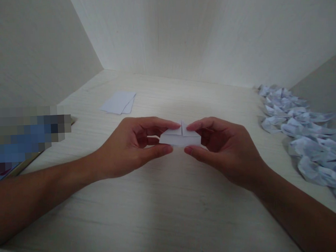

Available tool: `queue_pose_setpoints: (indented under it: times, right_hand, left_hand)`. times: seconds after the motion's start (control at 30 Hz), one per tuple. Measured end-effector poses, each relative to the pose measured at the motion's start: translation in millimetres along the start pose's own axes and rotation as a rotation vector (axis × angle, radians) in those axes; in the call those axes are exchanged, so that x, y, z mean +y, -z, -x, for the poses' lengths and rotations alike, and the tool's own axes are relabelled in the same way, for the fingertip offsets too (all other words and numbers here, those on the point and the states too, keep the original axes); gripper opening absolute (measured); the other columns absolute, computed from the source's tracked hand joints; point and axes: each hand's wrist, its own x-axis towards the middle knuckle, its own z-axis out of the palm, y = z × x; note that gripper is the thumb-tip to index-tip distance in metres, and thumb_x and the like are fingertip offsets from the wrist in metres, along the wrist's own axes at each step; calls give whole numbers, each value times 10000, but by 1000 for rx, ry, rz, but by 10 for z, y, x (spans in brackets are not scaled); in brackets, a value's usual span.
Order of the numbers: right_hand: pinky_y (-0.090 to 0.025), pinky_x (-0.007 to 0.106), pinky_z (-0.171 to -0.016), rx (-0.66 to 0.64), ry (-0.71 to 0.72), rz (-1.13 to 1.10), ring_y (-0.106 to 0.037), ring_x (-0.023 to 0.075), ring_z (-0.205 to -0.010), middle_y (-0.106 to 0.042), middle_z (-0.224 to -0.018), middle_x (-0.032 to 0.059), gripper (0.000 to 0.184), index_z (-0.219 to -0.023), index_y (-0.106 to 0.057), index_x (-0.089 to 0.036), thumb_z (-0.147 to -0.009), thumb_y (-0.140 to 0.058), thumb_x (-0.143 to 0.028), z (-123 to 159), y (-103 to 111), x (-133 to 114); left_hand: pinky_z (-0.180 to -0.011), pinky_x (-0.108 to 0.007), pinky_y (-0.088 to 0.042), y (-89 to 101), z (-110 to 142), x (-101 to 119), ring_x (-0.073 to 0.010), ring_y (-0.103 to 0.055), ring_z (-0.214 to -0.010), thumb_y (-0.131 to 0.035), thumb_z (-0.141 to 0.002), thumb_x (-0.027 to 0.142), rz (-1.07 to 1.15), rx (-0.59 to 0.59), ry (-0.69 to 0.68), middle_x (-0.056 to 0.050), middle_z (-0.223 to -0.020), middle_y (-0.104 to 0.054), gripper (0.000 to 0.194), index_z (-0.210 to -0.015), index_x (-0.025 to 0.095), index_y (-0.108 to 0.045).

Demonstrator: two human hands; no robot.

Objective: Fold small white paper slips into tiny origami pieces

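Note:
Between my two hands is a small piece of folded white paper, with a band along its lower edge and two flaps meeting at a centre slit under a low peak. My left hand grips its left end, index finger on the upper flap and thumb at the lower edge. On the right end, my right hand holds it the same way, with thumb below and index finger above. The other fingers of both hands curl behind the paper and are partly hidden.
Flat white paper sheets lie overlapped at the back left of the pale table. Many folded white paper pieces are heaped along the right side. A blurred-out flat object lies at the left edge. Walls enclose the back and sides.

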Motion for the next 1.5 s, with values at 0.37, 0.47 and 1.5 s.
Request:
queue_pose_setpoints:
  times: [0.37, 0.47, 1.5]
  right_hand:
    - [-612, 355, -810, 42, 120, 148, -715, 196, -926, -745, -1029, 45, 263, -1021, -705, -236, -800, -838, -187, 74, -97, -38]
    - [-602, 348, -797, 43, 153, 191, -700, 188, -904, -736, -1013, 38, 236, -1026, -707, -239, -824, -820, -191, 80, -97, -43]
    - [-609, 321, -712, 82, 410, 464, -702, 179, -836, -742, -958, 34, 237, -929, -837, -328, -896, -740, -113, 114, -118, -123]
  left_hand:
    - [-800, -233, -653, -102, 60, 31, -156, -760, -898, -843, -801, 144, -51, 98, -56, -38, -986, -802, 236, -1027, 191, -794]
    - [-802, -240, -650, -108, 75, 13, -168, -750, -948, -853, -802, 165, -83, 127, -112, -47, -1029, -791, 212, -1005, 200, -804]
    - [-672, -240, -603, 23, 76, 82, -125, -693, -744, -844, -838, 224, -593, 76, -488, -32, -1036, -761, 167, -959, 341, -839]
